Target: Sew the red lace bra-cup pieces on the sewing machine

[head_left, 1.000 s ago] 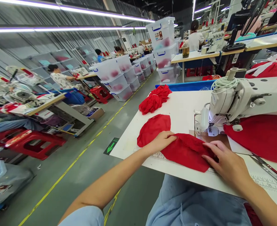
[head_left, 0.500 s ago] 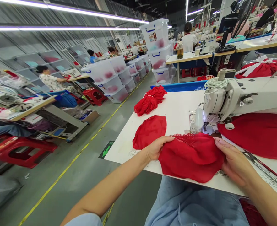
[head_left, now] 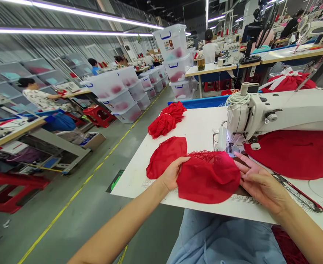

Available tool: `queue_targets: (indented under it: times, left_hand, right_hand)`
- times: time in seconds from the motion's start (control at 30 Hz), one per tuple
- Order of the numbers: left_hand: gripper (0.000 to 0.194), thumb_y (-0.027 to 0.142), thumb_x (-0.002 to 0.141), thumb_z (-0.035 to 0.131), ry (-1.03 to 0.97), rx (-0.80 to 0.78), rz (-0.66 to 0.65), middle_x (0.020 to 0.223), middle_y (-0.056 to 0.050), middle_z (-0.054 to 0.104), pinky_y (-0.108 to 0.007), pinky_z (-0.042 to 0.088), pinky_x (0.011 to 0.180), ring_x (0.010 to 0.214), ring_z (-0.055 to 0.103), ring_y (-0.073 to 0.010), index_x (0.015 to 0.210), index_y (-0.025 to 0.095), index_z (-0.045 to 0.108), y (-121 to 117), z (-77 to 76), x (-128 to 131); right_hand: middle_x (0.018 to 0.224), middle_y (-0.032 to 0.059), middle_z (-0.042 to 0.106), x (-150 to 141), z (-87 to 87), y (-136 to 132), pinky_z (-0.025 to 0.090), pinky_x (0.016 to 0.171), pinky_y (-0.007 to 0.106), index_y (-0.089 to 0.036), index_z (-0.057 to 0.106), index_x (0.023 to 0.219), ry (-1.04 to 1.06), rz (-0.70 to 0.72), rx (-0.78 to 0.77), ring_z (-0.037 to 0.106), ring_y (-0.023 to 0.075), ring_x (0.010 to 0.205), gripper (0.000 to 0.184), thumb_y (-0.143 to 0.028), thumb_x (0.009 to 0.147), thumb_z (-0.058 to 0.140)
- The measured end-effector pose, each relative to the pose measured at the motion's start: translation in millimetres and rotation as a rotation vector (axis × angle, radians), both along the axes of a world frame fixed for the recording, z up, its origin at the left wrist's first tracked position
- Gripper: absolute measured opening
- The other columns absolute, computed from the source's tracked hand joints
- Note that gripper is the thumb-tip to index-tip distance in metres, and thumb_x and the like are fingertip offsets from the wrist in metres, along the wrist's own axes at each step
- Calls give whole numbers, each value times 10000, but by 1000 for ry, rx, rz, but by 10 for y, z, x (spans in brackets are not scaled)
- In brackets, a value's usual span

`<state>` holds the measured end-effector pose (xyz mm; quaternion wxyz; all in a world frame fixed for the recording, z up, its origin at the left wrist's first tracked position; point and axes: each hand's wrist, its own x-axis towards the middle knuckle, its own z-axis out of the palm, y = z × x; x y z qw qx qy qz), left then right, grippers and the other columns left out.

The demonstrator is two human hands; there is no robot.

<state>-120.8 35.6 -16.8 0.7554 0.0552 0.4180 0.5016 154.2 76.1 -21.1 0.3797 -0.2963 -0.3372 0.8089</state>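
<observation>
A red fabric piece [head_left: 208,179] with a lace strip along its upper edge lies over the front of the sewing table, in front of the machine's needle area. My left hand [head_left: 174,172] pinches its upper left corner, thumb on top. At the piece's right edge is my right hand [head_left: 260,183], its fingers apart and the index finger stretched toward the presser foot; some fingertips touch or lie just beside the cloth. The white sewing machine [head_left: 241,117] stands right behind. Another lace-edged red piece [head_left: 165,156] lies flat to the left.
A bunched red bundle [head_left: 167,119] lies at the table's far left. Under the machine arm spreads a large red cloth [head_left: 290,154]. Red-handled scissors [head_left: 299,192] lie right of my right hand. Beyond the aisle stand stacked clear bins [head_left: 117,91] and people at other machines.
My right hand has loosened its hold on the red piece and its fingers have spread. The piece and my left hand have shifted slightly left in view, as the camera turned a little.
</observation>
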Motion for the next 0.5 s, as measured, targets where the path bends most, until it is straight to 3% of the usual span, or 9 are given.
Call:
queue_targets:
  times: [0.27, 0.5]
  left_hand:
    - [193, 181, 853, 610, 5, 29, 33, 656, -25, 756, -228, 545, 685, 603, 712, -150, 704, 130, 722, -19, -3, -19]
    - [166, 169, 867, 596, 27, 40, 73, 753, -30, 788, -236, 567, 729, 678, 741, -157, 794, 128, 739, -21, -23, -46]
  right_hand:
    - [1470, 110, 584, -29, -25, -8, 453, 1147, 403, -282, 488, 1407, -54, -123, 13, 543, 260, 1359, 855, -142, 629, 813]
    - [1411, 74, 633, -38, -123, -2, 433, 1165, 437, -299, 608, 1241, -166, -317, 125, 522, 253, 1380, 619, -140, 654, 726]
